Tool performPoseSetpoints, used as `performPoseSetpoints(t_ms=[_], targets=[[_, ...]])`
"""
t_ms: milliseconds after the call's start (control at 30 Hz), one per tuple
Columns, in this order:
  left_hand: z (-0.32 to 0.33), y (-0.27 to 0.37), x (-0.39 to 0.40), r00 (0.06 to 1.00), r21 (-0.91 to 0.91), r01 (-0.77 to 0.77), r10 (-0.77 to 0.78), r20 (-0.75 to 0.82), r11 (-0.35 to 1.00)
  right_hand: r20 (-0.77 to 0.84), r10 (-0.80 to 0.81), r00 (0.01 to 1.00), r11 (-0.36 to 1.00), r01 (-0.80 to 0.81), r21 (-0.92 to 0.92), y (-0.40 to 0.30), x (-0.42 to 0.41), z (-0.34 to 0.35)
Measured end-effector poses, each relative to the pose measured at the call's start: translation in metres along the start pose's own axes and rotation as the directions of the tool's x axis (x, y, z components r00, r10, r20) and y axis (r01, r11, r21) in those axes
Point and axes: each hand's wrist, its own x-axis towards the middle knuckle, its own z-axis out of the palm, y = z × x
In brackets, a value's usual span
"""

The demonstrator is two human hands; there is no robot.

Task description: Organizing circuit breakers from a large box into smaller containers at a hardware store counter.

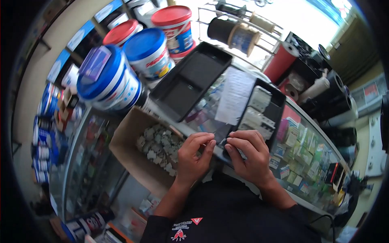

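My left hand [194, 156] is held over the right edge of an open cardboard box [127, 152], thumb and fingertips pinched together. My right hand [250, 155] faces it with bent fingers, over the near end of a black plastic tray [278, 104]. Something tiny may be at the fingertips of both hands, but it is too small and blurred to name. Many small light-grey plastic pieces [161, 148] lie loose in the box. Inside the tray sit several white plastic blocks [258, 98], possibly electrical parts. A sheet of paper with writing [235, 94] lies left of that tray.
A second black tray [191, 79] rests across the glass display counter [322, 127]. Paint-style buckets with blue lids [144, 45] and red lids [171, 15] stand at the back left. Behind the counter are a rack of cable spools [243, 36] and upright rolls [282, 57].
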Motion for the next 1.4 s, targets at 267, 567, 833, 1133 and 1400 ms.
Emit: performPoseSetpoints(t_ms=[267, 567, 833, 1133, 1400], targets=[[-0.092, -0.034, -0.088, 0.977, 0.094, 0.164, -0.149, -0.151, 0.982, 0.454, 0.0, 0.891, 0.982, -0.086, 0.169, -0.058, -0.032, 0.1], [-0.15, -0.116, -0.208, 0.872, 0.205, 0.489, -0.468, -0.143, 0.848, 0.853, 0.014, 0.522, 0.999, -0.049, 0.014, -0.05, -0.104, 0.202], [-0.16, -0.198, -0.224, 0.751, 0.05, 0.657, -0.646, -0.135, 0.753, 0.922, 0.107, 0.373, 0.994, -0.076, -0.084, -0.03, -0.132, 0.27], [-0.133, -0.401, -0.221, 0.046, -0.724, 0.679, -0.992, -0.119, 0.119, 0.926, 0.262, 0.273, 0.944, -0.272, -0.187, 0.074, -0.189, 0.426], [-0.121, -0.553, -0.265, -0.015, -0.912, 0.376, -0.983, -0.182, 0.163, 0.894, 0.318, 0.314, 0.905, -0.382, -0.188, 0.127, -0.223, 0.567]])
